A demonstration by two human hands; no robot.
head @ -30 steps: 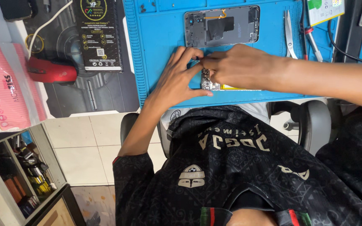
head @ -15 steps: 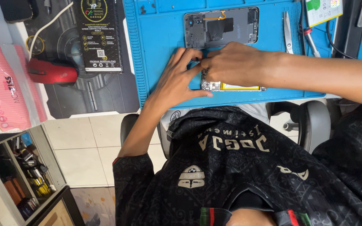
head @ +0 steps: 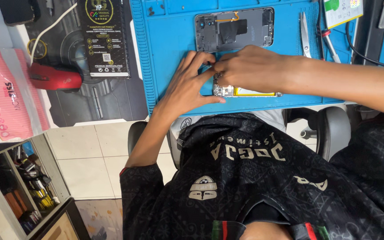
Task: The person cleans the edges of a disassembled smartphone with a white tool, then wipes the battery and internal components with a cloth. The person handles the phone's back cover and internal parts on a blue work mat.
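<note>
In the head view, both hands sit slightly lower and further left on the blue mat than a second ago, and more of the small phone board shows below them. The left hand lies with fingers spread wide across the mat, thumb stretched toward the board, fingertips meeting the right hand. The right hand comes in from the right of the frame, fingers curled narrow and pinching at the top of the phone board; what exactly the fingertips grip is hidden. The board, with a yellow-edged strip running right from it, lies at the centre of the frame near the lower edge of the blue mat, touching both hands. Just above the hands the opened phone shell lies flat, unchanged from before.

On the right of the mat, tweezers and a red-handled tool lie side by side. The worktop at the left carries a dark mat, a black printed box, a red mouse with a white cable, and a pink packet at the far left. Below the worktop are pale floor tiles, a shelf of small items in the lower left, and a grey chair under the person's black patterned shirt.
</note>
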